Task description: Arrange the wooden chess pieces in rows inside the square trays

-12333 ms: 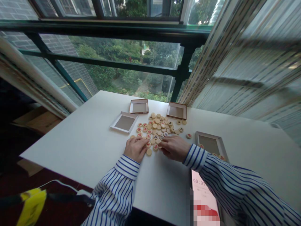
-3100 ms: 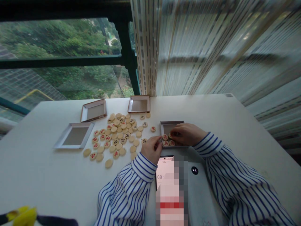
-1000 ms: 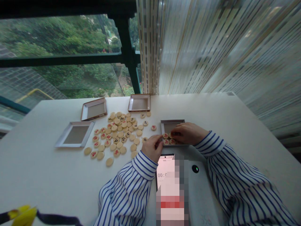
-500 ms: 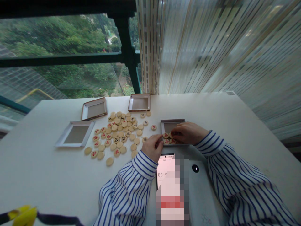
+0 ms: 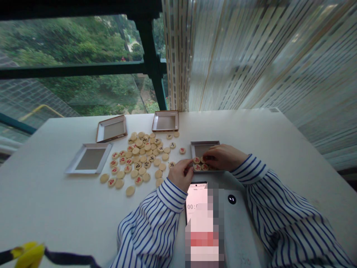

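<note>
A shallow grey-rimmed box lies in front of me with several round wooden Chinese chess pieces in its near part, red characters facing up. At the box's near left corner, my left hand has its fingers curled together against the wall; whatever is between them is hidden. My right hand reaches in over the right side, its fingertips closed on a pale piece in the second row. Its fingers cover part of the box. To the left spreads a heap of loose pieces, some with red or black characters, others blank side up.
Two brown-edged trays and a white tray stand behind and left of the heap. Close to me lie a phone showing a timer, partly blurred out, and a white device. A yellow-and-black strap crosses the lower left.
Both hands and the pieces stay practically where they were. The small display on the white device shows a different mark.
</note>
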A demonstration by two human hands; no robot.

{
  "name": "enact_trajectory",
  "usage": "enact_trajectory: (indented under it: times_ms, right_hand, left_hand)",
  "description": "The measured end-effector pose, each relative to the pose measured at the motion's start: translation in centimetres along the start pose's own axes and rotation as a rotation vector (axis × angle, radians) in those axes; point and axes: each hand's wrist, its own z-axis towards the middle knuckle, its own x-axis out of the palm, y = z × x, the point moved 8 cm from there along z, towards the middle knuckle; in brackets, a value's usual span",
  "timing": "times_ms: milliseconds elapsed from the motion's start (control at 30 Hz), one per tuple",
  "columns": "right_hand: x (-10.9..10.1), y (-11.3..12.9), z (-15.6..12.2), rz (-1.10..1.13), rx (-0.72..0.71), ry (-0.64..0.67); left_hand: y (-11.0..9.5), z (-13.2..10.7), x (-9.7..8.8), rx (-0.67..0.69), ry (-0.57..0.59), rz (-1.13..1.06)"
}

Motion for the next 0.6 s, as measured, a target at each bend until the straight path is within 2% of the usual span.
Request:
enact_trajectory:
  times_ms: [600]
  right_hand:
    - [-0.19, 0.06, -0.17, 0.009, -0.012, 0.001]
  left_hand:
    - [0.14, 0.03, 0.14, -0.015, 0.019, -0.001]
